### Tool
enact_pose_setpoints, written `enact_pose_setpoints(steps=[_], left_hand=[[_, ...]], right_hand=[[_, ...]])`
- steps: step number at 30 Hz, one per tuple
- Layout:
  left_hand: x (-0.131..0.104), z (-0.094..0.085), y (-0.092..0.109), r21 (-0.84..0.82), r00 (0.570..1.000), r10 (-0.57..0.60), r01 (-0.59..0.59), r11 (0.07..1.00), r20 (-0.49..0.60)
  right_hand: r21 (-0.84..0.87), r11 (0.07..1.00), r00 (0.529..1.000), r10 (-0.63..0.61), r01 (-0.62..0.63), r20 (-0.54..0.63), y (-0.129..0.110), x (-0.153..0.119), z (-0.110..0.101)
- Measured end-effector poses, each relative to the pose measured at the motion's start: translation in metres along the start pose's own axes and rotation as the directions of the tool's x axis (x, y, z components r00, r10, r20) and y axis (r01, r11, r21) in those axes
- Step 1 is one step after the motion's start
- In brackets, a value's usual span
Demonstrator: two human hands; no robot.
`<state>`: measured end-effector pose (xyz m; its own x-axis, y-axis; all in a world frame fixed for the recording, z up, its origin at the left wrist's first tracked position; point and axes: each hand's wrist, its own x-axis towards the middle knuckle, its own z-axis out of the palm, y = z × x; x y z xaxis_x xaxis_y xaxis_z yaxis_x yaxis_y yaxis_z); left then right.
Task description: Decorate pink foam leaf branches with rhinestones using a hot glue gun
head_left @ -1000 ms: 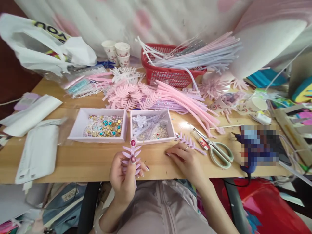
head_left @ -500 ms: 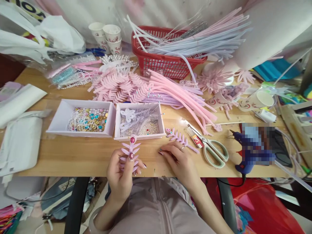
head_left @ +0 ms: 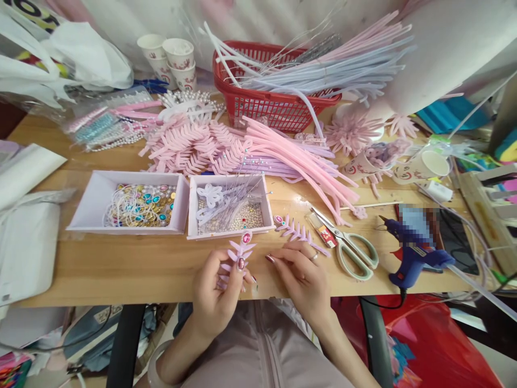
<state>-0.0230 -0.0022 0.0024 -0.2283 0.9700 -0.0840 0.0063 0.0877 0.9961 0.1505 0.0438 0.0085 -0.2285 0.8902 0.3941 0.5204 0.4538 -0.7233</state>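
A purple leaf-shaped piece (head_left: 241, 249) with a pink gem at its top is pinched upright between the thumb and fingers of my left hand (head_left: 218, 285). My right hand (head_left: 305, 275) is just to the right, its thumb and index fingertips pressed together; whatever they hold, if anything, is too small to make out. Behind my right hand lies a second purple leaf piece (head_left: 297, 233), also with a gem. White-handled scissors (head_left: 355, 250) rest to its right beside a small red and clear packet (head_left: 326, 235). Two white boxes (head_left: 183, 207) of beads, gems and pins stand behind my hands.
A blue glue gun (head_left: 416, 258) lies at the right. Pink fuzzy stems (head_left: 299, 161) and pink leaf pieces (head_left: 181, 140) are heaped behind the boxes. A red basket (head_left: 266, 110) and paper cups (head_left: 180, 59) stand at the back. A white pouch (head_left: 28, 248) lies at the left.
My left hand has moved right with the purple leaf piece, closer to my right hand. My right hand has shifted slightly right, and the view has moved a little.
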Motion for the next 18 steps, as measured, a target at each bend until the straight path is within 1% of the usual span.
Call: enact_pose_setpoints(steps=[3, 6, 8, 13, 18], left_hand=[[0.003, 0.004, 0.003, 0.072, 0.996, 0.040, -0.046, 0.996, 0.079], [0.004, 0.009, 0.006, 0.086, 0.987, 0.102, -0.114, 0.990, 0.128], [0.004, 0.012, 0.007, 0.102, 0.980, 0.138, -0.154, 0.983, 0.146], [0.004, 0.016, 0.008, 0.173, 0.967, 0.200, -0.226, 0.959, 0.158], [0.005, 0.015, 0.007, 0.233, 0.950, 0.250, -0.290, 0.928, 0.185]], right_hand=[[0.083, 0.996, 0.993, -0.025, 0.034, -0.116, -0.012, 0.001, -0.006], [0.137, 0.988, 0.984, -0.045, 0.070, -0.175, -0.019, 0.004, -0.008], [0.161, 0.983, 0.983, -0.054, 0.083, -0.174, -0.020, 0.007, -0.007], [0.214, 0.975, 0.992, -0.028, 0.054, -0.120, -0.017, 0.010, -0.004], [0.221, 0.974, 0.991, -0.023, 0.052, -0.134, -0.016, 0.011, -0.003]])
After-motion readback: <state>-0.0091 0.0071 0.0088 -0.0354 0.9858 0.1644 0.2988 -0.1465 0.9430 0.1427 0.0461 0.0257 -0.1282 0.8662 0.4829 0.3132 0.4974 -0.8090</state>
